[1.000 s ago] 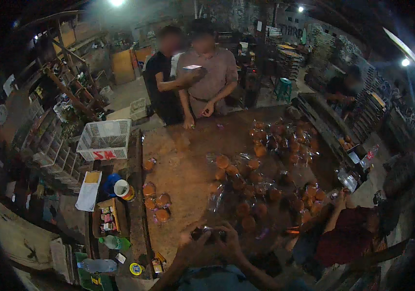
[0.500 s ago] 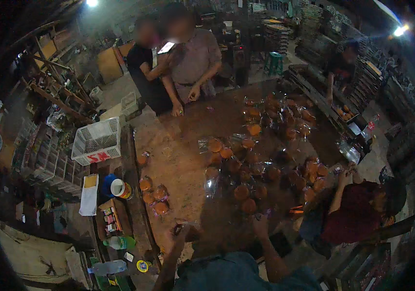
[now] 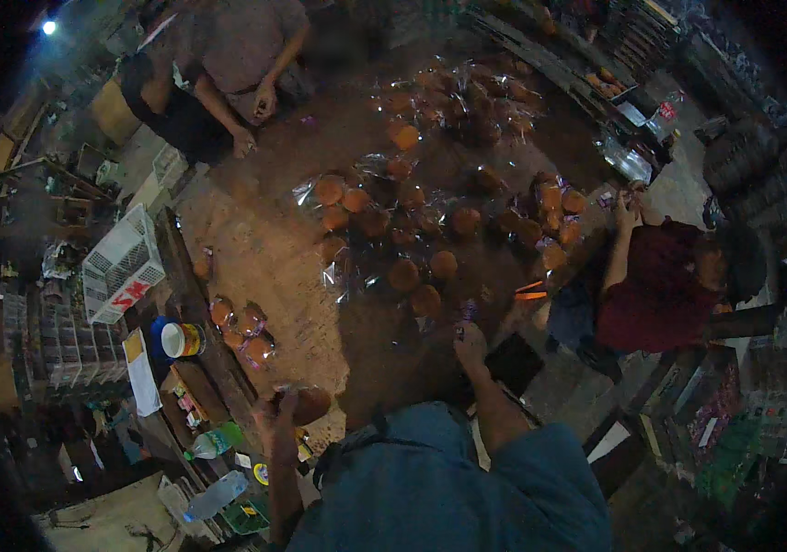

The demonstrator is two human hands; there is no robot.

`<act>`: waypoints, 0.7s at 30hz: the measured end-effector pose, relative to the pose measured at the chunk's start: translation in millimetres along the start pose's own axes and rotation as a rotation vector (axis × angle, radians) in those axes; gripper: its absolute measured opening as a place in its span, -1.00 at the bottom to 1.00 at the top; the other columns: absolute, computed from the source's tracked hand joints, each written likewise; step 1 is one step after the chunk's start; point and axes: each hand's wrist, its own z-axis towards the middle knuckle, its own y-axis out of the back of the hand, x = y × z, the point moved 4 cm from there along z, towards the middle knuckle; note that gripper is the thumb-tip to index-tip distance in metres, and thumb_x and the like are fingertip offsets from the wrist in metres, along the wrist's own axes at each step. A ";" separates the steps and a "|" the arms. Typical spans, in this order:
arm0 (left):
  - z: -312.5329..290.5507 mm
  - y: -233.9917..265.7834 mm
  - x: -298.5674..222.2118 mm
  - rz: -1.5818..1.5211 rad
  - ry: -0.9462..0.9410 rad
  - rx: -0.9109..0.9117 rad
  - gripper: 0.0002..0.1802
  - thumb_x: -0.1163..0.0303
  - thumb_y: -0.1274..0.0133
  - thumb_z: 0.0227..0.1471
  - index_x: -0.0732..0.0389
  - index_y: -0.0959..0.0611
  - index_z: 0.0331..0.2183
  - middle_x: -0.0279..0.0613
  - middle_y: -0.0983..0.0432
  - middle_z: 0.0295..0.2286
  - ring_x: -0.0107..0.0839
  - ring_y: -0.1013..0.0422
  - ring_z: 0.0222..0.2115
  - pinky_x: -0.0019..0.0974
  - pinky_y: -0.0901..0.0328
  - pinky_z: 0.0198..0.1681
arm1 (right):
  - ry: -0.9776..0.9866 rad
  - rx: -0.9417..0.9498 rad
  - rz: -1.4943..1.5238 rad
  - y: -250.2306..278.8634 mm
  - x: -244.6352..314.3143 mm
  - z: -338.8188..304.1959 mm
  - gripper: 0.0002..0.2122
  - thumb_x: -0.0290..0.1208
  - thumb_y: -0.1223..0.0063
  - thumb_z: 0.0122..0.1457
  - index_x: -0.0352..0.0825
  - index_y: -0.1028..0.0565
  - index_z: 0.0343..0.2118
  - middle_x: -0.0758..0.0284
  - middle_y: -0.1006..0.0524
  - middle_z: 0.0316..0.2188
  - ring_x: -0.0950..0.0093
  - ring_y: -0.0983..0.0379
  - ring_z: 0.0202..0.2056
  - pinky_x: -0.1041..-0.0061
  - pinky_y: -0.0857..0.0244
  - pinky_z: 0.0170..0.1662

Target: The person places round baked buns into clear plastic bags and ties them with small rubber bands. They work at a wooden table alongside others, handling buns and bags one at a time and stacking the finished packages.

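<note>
My left hand (image 3: pixel 275 414) is closed on a round brown bun (image 3: pixel 312 405) in shiny clear wrap, low over the table's near left part. Its fingertips are partly hidden. My right hand (image 3: pixel 469 344) reaches over the near edge. Its fingers are closed at a small purple piece (image 3: pixel 468 311), too blurred to make out well. Ahead of it lie several round buns (image 3: pixel 425 301), many in clear plastic bags (image 3: pixel 338 276). At the left edge sits a small group of wrapped buns (image 3: pixel 253 320) with purple bits on them.
A co-worker in dark red (image 3: pixel 655 285) works at the right edge, near orange-handled scissors (image 3: pixel 531 293). Two people stand at the far left, one hand (image 3: pixel 244 143) on the table. Left of the table are a white crate (image 3: pixel 126 262), a bucket (image 3: pixel 182 339) and bottles (image 3: pixel 214 442).
The view has tipped down and turned. My left hand has carried the bun left toward the table's edge. My right hand still reaches over the near edge, with the purple piece now showing at its fingertips.
</note>
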 end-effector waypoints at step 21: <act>-13.8 -16.9 2.4 0.018 0.017 0.095 -0.83 0.65 -0.07 0.15 0.25 -0.68 -0.22 -0.25 -0.63 -0.29 -0.45 -0.52 -0.23 -0.35 -0.39 -0.08 | -0.243 0.121 0.367 37.2 -0.3 47.5 -0.53 -0.03 -0.13 0.25 -0.30 -0.54 0.06 0.03 -0.58 0.00 0.09 -0.53 0.00 0.14 -0.38 0.06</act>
